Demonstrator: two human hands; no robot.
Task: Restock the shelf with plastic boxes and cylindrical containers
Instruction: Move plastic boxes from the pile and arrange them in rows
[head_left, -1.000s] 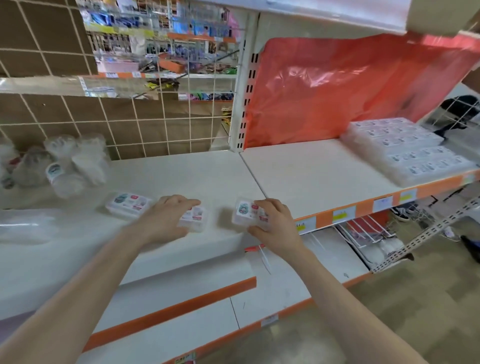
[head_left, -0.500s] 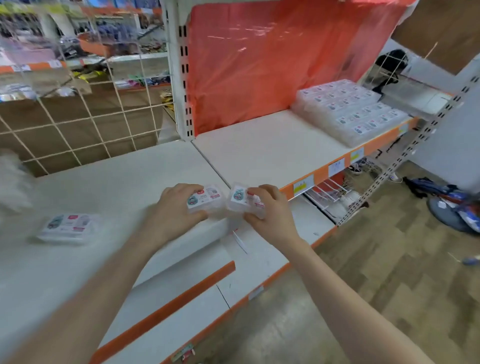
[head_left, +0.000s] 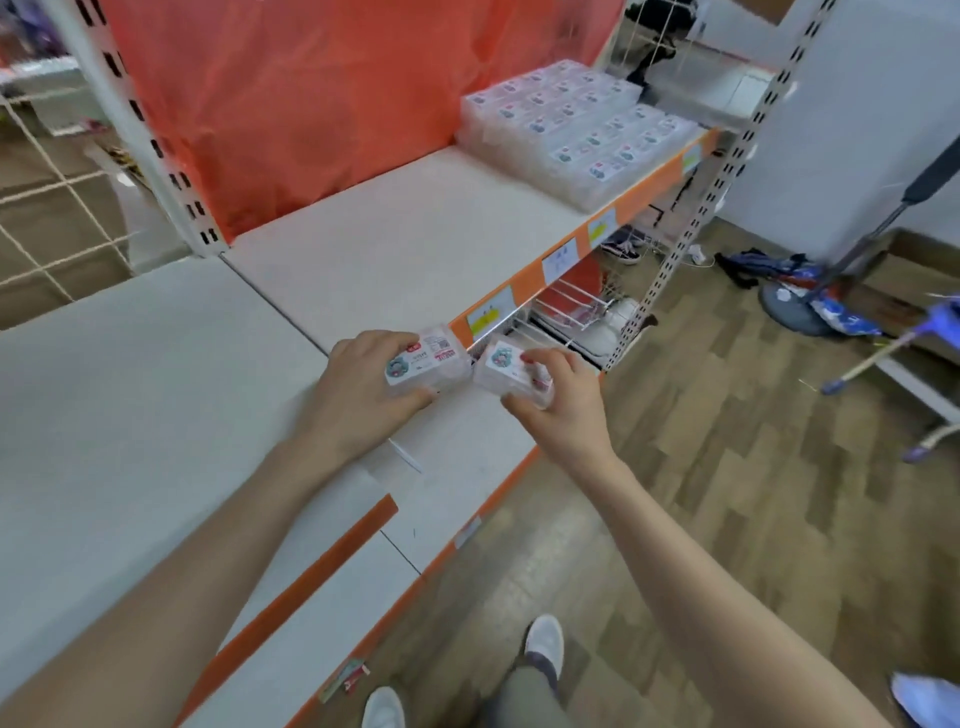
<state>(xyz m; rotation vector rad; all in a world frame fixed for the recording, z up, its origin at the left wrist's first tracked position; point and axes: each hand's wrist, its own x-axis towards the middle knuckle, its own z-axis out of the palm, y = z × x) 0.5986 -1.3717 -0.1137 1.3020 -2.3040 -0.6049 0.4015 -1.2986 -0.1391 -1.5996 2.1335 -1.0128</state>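
My left hand grips a small clear plastic box with a printed label on top. My right hand grips a second box of the same kind. Both boxes are held side by side, almost touching, in the air just off the front edge of the white shelf. At the far right end of that shelf stands a neat stack of the same labelled boxes in several rows. No cylindrical container is in view.
An orange plastic sheet backs the shelf bay. A perforated upright stands at its right end. Lower shelves jut out below my hands. A wire basket, a mop and clutter lie on the wooden floor.
Both hands have carried their boxes to the right, off the left shelf board to the front edge of the right bay. The view has swung right, and the third box is out of view.
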